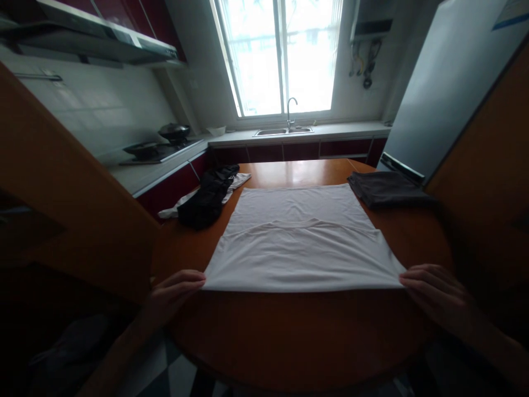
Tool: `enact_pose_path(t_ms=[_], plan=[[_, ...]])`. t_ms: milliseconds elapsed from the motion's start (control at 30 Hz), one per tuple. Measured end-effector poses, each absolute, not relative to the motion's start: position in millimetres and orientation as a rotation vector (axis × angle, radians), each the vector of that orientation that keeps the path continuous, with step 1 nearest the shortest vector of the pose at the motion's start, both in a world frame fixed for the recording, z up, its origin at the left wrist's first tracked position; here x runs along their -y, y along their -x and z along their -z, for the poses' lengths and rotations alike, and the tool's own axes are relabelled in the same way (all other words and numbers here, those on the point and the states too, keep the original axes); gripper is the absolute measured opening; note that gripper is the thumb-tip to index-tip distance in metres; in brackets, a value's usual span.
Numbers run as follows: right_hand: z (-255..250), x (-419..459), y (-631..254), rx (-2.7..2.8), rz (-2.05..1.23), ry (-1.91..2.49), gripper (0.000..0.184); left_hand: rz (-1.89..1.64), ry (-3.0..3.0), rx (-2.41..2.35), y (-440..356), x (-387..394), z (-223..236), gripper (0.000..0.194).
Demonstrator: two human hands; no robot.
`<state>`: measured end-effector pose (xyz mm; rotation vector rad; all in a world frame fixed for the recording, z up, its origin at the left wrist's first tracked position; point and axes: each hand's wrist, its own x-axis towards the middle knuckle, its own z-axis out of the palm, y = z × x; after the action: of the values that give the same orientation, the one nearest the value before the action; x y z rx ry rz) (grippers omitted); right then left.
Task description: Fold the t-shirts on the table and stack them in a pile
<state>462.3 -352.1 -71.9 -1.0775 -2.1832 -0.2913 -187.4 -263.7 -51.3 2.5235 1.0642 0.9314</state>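
Note:
A white T-shirt lies spread on the wooden table, its upper part folded over toward me so that the neckline shows across the middle. At the near left corner of the fold, my left hand pinches the cloth between thumb and fingers. My right hand grips the near right corner in the same way. Between the two hands the folded edge runs straight and taut. The fingertips partly cover both corners.
Black and white clothes lie in a heap at the table's left. A folded dark grey garment rests at the right. Beyond the round-ended table are a sink, a stove with pans and a fridge.

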Motion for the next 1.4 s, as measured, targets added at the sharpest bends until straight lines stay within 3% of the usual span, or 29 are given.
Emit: enact_pose_path(t_ms=[133, 233, 433, 633, 800, 1067, 1233, 1400], plan=[[73, 351, -466, 2.241, 0.165, 1.127, 0.009, -0.756, -2.509, -1.152, 187, 260, 44, 0.021], [67, 345, -463, 2.135, 0.117, 1.193, 0.012, -0.781, -2.523, -1.281, 182, 254, 29, 0.028], [49, 292, -421, 1.951, 0.099, 1.477, 0.037, -0.847, -2.579, -1.274, 124, 206, 10, 0.042], [77, 242, -404, 2.159, 0.043, 1.794, 0.064, -0.367, -2.767, -1.309, 74, 143, 50, 0.066], [98, 240, -416, 2.164, -0.057, 1.919, 0.067, -0.168, -2.817, -1.351, 86, 127, 77, 0.06], [79, 246, -405, 2.12, 0.123, 1.813, 0.063, -0.27, -2.825, -1.265, 72, 156, 54, 0.059], [78, 259, -387, 2.339, -0.022, 1.65, 0.063, -0.093, -2.872, -1.078, 57, 180, 55, 0.063], [77, 272, -381, 2.3, -0.016, 1.652, 0.063, -0.154, -2.863, -1.057, 53, 195, 49, 0.064]])
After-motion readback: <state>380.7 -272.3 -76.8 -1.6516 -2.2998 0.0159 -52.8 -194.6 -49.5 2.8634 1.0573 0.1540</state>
